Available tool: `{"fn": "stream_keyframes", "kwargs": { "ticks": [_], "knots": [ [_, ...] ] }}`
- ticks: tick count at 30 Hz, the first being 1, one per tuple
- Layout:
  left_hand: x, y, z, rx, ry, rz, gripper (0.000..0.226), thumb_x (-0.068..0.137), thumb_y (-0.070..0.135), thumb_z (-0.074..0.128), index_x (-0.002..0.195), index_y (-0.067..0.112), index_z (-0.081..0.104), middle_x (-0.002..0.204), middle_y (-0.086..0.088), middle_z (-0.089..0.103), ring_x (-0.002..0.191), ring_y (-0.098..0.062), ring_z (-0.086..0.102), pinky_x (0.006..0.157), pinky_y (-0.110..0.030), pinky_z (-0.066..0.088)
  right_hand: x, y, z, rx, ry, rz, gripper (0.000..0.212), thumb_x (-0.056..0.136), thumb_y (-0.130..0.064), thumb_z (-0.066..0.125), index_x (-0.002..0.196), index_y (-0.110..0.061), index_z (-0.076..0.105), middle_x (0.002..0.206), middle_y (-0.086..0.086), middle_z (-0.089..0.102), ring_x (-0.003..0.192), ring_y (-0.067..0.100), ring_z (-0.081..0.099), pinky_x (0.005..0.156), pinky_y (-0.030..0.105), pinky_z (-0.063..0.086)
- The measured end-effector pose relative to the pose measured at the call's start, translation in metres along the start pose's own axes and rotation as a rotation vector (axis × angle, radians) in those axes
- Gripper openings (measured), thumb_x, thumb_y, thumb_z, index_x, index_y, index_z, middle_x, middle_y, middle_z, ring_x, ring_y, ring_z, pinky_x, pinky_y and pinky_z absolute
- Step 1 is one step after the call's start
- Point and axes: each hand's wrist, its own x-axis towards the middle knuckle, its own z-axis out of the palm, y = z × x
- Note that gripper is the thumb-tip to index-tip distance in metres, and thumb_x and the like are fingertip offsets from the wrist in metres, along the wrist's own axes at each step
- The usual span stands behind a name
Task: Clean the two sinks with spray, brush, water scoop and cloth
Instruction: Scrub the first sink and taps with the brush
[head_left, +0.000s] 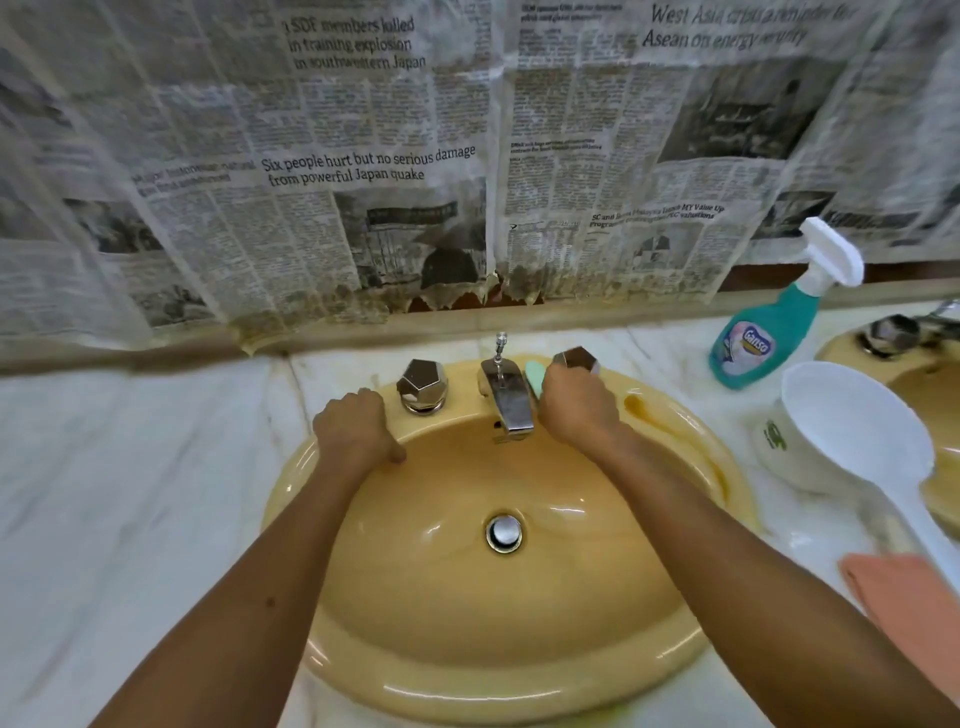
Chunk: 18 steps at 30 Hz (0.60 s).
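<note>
Hands are working at the near yellow sink (467, 597) set in the marble worktop (130, 467). The left hand (358, 431) is resting on the sink's back-left rim, fingers curled loosely and holding nothing, just beside the left tap knob (422, 387). The right hand (576, 408) is gripping a pale green brush (534, 375), pressing it between the spout (506, 397) and the right tap knob (576, 358). To the right, a teal spray bottle (769, 327) is standing on the worktop, near a white water scoop (857, 441) lying across a white container (784, 452). A pink cloth (909, 603) is lying at the right edge. The second sink (924, 384) is showing beyond the scoop. Newspaper (363, 182) is covering the wall behind.
</note>
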Motion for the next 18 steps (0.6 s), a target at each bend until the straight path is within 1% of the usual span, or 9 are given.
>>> {"fn": "stream_keyframes", "kwargs": {
  "ticks": [1, 4, 6, 8, 9, 11, 14, 16, 18],
  "knots": [
    [0.000, -0.001, 0.002, 0.001, 0.012, 0.009, 0.072, 0.065, 0.049, 0.086, 0.117, 0.012, 0.053, 0.119, -0.005, 0.063, 0.111, -0.026, 0.060, 0.073, -0.029, 0.038, -0.006, 0.001, 0.014, 0.050, 0.044, 0.033, 0.016, 0.094, -0.010, 0.049, 0.100, -0.007, 0.063, 0.099, 0.016, 0.065, 0.089, 0.036, 0.061, 0.064, 0.034, 0.040],
    [-0.001, -0.006, 0.006, 0.000, 0.039, 0.019, 0.073, 0.065, 0.051, 0.085, 0.118, 0.012, 0.051, 0.119, -0.004, 0.063, 0.112, -0.025, 0.060, 0.074, -0.030, 0.040, -0.036, 0.007, 0.053, 0.166, 0.178, 0.078, 0.023, 0.098, -0.022, 0.047, 0.100, -0.012, 0.068, 0.089, 0.016, 0.070, 0.085, 0.037, 0.065, 0.061, 0.034, 0.042],
    [-0.001, -0.006, 0.008, 0.007, 0.042, 0.028, 0.076, 0.066, 0.052, 0.084, 0.121, 0.012, 0.050, 0.122, -0.004, 0.061, 0.113, -0.025, 0.060, 0.077, -0.031, 0.042, -0.054, 0.004, 0.069, 0.218, 0.225, 0.127, 0.027, 0.100, -0.026, 0.046, 0.110, -0.014, 0.068, 0.089, 0.017, 0.070, 0.085, 0.039, 0.064, 0.063, 0.036, 0.044],
    [-0.002, -0.006, 0.009, 0.010, 0.051, 0.028, 0.077, 0.066, 0.053, 0.084, 0.121, 0.011, 0.049, 0.122, -0.004, 0.061, 0.113, -0.026, 0.060, 0.078, -0.031, 0.043, -0.064, -0.013, 0.083, 0.253, 0.251, 0.147, 0.030, 0.101, -0.027, 0.045, 0.116, -0.012, 0.068, 0.092, 0.018, 0.071, 0.087, 0.039, 0.063, 0.064, 0.035, 0.040],
    [-0.002, -0.006, 0.009, 0.010, 0.057, 0.031, 0.078, 0.066, 0.053, 0.084, 0.121, 0.011, 0.049, 0.123, -0.004, 0.061, 0.113, -0.026, 0.060, 0.078, -0.031, 0.043, -0.067, -0.026, 0.091, 0.285, 0.247, 0.136, 0.031, 0.101, -0.027, 0.046, 0.117, -0.011, 0.068, 0.094, 0.018, 0.071, 0.087, 0.038, 0.064, 0.065, 0.035, 0.040],
    [-0.001, -0.007, 0.010, 0.013, 0.067, 0.042, 0.079, 0.066, 0.054, 0.084, 0.121, 0.011, 0.049, 0.123, -0.005, 0.061, 0.113, -0.027, 0.060, 0.080, -0.032, 0.044, -0.072, -0.058, 0.108, 0.350, 0.239, 0.051, 0.033, 0.100, -0.025, 0.049, 0.124, -0.011, 0.065, 0.095, 0.020, 0.072, 0.085, 0.040, 0.066, 0.066, 0.037, 0.047],
    [-0.001, -0.009, 0.011, 0.015, 0.076, 0.063, 0.080, 0.066, 0.057, 0.082, 0.122, 0.011, 0.048, 0.124, -0.005, 0.061, 0.114, -0.028, 0.060, 0.082, -0.034, 0.046, -0.077, -0.082, 0.118, 0.325, 0.202, -0.045, 0.036, 0.100, -0.025, 0.048, 0.131, -0.012, 0.061, 0.096, 0.021, 0.071, 0.084, 0.040, 0.067, 0.067, 0.039, 0.049],
    [-0.001, -0.011, 0.010, 0.020, 0.068, 0.075, 0.082, 0.067, 0.058, 0.082, 0.124, 0.011, 0.046, 0.125, -0.005, 0.060, 0.114, -0.028, 0.060, 0.082, -0.034, 0.046, -0.073, -0.060, 0.108, 0.267, 0.212, 0.040, 0.035, 0.102, -0.027, 0.045, 0.128, -0.012, 0.062, 0.101, 0.020, 0.071, 0.089, 0.039, 0.067, 0.070, 0.039, 0.049],
    [-0.001, -0.011, 0.010, 0.023, 0.061, 0.081, 0.083, 0.068, 0.059, 0.082, 0.125, 0.011, 0.046, 0.126, -0.005, 0.059, 0.115, -0.027, 0.060, 0.082, -0.034, 0.045, -0.068, -0.017, 0.089, 0.205, 0.232, 0.234, 0.037, 0.105, -0.030, 0.039, 0.123, -0.010, 0.064, 0.103, 0.020, 0.071, 0.095, 0.038, 0.066, 0.074, 0.040, 0.048]
  ]
}}
